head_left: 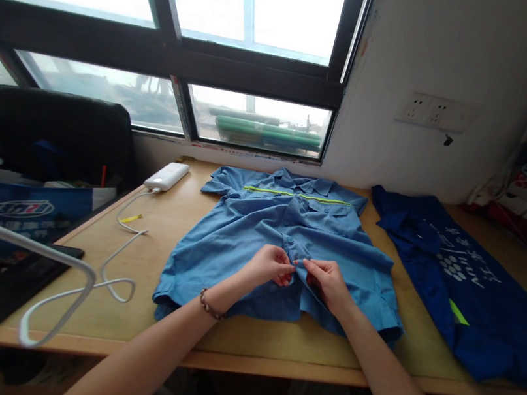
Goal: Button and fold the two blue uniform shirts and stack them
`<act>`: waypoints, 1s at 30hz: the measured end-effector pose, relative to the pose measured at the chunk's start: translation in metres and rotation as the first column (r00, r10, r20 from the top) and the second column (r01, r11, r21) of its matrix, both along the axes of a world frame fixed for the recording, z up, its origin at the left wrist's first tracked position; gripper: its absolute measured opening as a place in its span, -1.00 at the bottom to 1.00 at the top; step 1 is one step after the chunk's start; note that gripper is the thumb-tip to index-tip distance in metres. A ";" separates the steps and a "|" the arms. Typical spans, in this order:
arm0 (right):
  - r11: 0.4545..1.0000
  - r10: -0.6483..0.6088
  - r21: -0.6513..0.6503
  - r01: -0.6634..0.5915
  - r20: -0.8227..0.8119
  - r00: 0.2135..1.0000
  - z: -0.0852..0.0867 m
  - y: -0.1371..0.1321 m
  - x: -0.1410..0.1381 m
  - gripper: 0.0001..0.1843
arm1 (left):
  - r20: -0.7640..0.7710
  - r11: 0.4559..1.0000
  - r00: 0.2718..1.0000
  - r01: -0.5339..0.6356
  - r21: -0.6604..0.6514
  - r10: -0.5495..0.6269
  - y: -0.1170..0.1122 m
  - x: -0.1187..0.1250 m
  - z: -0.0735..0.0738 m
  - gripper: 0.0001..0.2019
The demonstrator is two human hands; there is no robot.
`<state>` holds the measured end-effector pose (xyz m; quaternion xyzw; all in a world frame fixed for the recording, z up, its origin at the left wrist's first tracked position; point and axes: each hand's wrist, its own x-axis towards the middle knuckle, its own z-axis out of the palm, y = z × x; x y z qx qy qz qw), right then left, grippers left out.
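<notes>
A light blue work shirt [231,245] lies front up on the table, its collar toward the window and a yellow-green stripe across the chest. My left hand [273,266] pinches the front edge of the shirt near the lower middle. Right beside it, my right hand [325,281] grips the same front placket between thumb and fingers. The fingertips of both hands almost meet there, and the cloth is lifted and creased around them. Whether a button sits between the fingers is too small to tell.
A dark blue garment [442,264] with white print lies folded at the right of the wooden table [239,360]. At the left a white power bank [166,176] trails a looping white cable [109,267]. A blue bag [24,208] and black chair [63,128] stand beyond the left edge.
</notes>
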<state>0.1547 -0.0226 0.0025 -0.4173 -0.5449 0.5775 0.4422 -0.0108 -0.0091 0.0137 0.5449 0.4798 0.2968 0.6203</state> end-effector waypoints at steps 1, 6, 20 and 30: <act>0.998 -0.030 0.048 0.028 0.037 0.999 0.000 0.000 0.000 -0.64 | 0.054 0.999 0.998 -0.039 -0.038 0.041 0.000 0.000 0.000 -0.77; 0.977 -0.120 0.200 0.076 0.222 0.968 0.001 0.002 0.000 -0.57 | 0.225 0.985 0.969 -0.071 -0.155 0.105 0.001 -0.002 -0.004 -0.83; 0.994 -0.107 0.020 0.109 -0.092 0.990 -0.006 0.003 -0.002 -0.70 | 0.372 0.978 0.905 -0.169 -0.126 0.204 0.001 -0.002 -0.004 -0.79; 0.992 -0.057 -0.125 0.027 -0.248 0.967 -0.003 0.003 -0.003 -0.65 | 0.359 0.979 0.911 -0.178 -0.098 0.202 0.001 -0.001 -0.007 -0.77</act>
